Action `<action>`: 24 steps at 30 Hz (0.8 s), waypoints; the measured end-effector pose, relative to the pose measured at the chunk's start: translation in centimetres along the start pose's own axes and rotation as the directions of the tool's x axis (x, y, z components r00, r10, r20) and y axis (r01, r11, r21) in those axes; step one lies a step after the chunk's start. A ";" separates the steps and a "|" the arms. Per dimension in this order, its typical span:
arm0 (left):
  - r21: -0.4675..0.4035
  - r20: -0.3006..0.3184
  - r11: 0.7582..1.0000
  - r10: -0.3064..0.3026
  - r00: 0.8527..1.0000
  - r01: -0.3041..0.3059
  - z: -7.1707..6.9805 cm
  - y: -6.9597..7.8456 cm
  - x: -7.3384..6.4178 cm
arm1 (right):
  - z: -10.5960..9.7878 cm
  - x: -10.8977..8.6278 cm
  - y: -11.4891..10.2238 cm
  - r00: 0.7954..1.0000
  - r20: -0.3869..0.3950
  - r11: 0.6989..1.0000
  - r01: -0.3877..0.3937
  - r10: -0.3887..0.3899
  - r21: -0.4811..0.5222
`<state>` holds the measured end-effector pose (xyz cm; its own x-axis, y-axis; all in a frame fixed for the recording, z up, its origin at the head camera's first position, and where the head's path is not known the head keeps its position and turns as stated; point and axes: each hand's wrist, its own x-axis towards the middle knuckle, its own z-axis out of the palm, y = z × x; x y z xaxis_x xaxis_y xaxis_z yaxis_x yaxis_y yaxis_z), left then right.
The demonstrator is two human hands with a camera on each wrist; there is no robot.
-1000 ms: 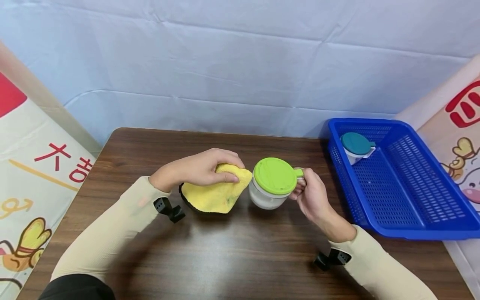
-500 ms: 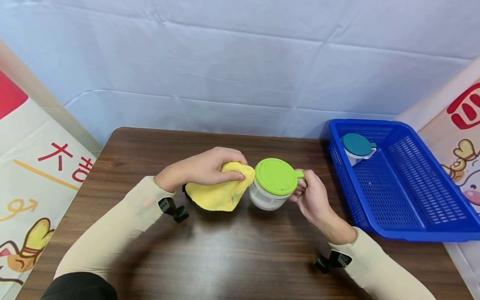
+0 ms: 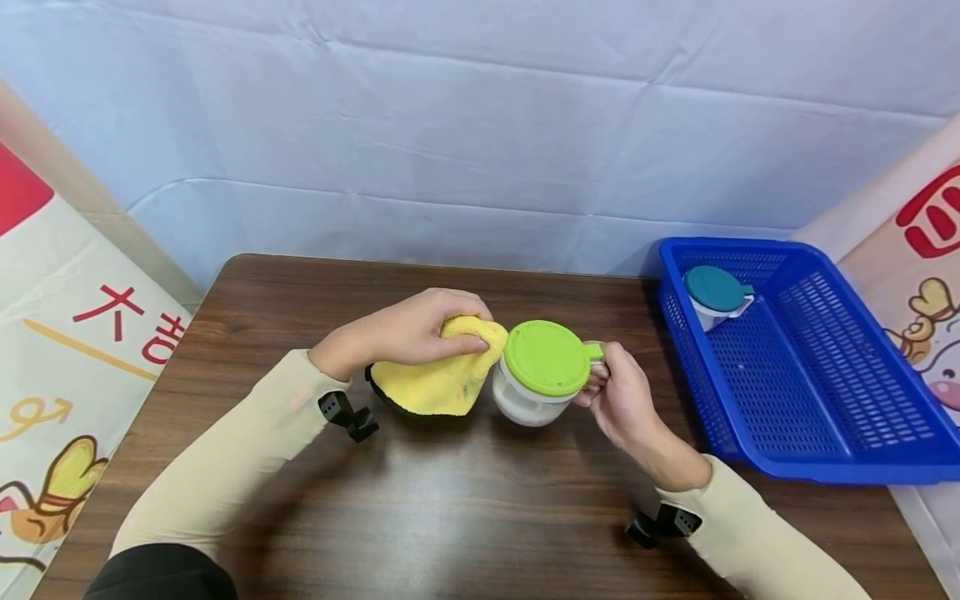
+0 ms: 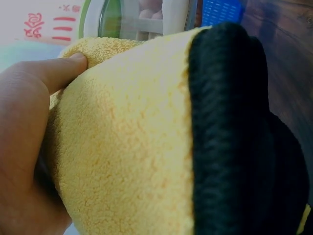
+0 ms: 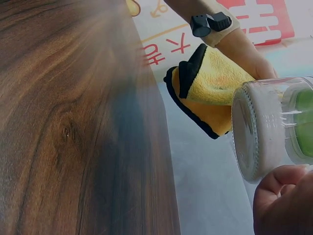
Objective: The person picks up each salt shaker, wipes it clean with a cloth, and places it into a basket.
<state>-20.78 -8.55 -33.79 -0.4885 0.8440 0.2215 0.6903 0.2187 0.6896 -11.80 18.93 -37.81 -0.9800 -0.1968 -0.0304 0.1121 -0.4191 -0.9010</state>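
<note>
My left hand (image 3: 420,329) grips a yellow cloth (image 3: 431,385) with a black edge, thumb on top, and the cloth's far corner meets the side of a jar. That clear jar (image 3: 525,402) has a bright green lid (image 3: 547,358) and some whitish contents near its base. By its side handle my right hand (image 3: 621,396) holds it above the table. In the right wrist view the jar's base (image 5: 247,132) faces the camera, with the cloth (image 5: 220,81) against its far side. The left wrist view is mostly filled by folded cloth (image 4: 127,137).
A blue plastic basket (image 3: 720,400) stands on the right of the brown wooden table (image 3: 450,525). Inside its back left corner sits another jar with a teal lid (image 3: 714,288). A pale sheet hangs behind the table, and printed cloths hang at both sides.
The jar has shifted slightly left and toward me, tilting a little. My left hand has moved slightly right and away from me with the cloth. Both holds are unchanged.
</note>
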 end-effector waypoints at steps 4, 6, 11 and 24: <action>0.013 -0.007 1.000 0.010 1.000 -0.010 -0.1 -0.2 0.1 | 0.1 -0.1 0.0 1.000 0.011 1.000 0.005 -0.005 -0.006; 0.019 -0.010 1.000 0.013 1.000 -0.013 -0.1 -0.2 0.2 | 0.2 -0.1 0.1 1.000 0.016 1.000 0.007 -0.007 -0.008; 0.035 -0.018 0.999 0.022 1.000 -0.021 -0.1 -0.1 0.3 | 0.2 -0.2 0.1 1.000 0.024 1.000 0.008 -0.008 -0.019; 0.098 -0.039 0.995 0.024 0.999 -0.020 0.0 -0.4 0.7 | 0.7 -0.5 0.4 1.000 0.025 0.999 -0.017 0.017 -0.029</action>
<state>-21.44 -8.03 -33.93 -0.4919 0.8294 0.2646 0.7491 0.2484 0.6141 -11.14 18.25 -37.83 -0.9735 -0.2259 -0.0353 0.1236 -0.3901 -0.9125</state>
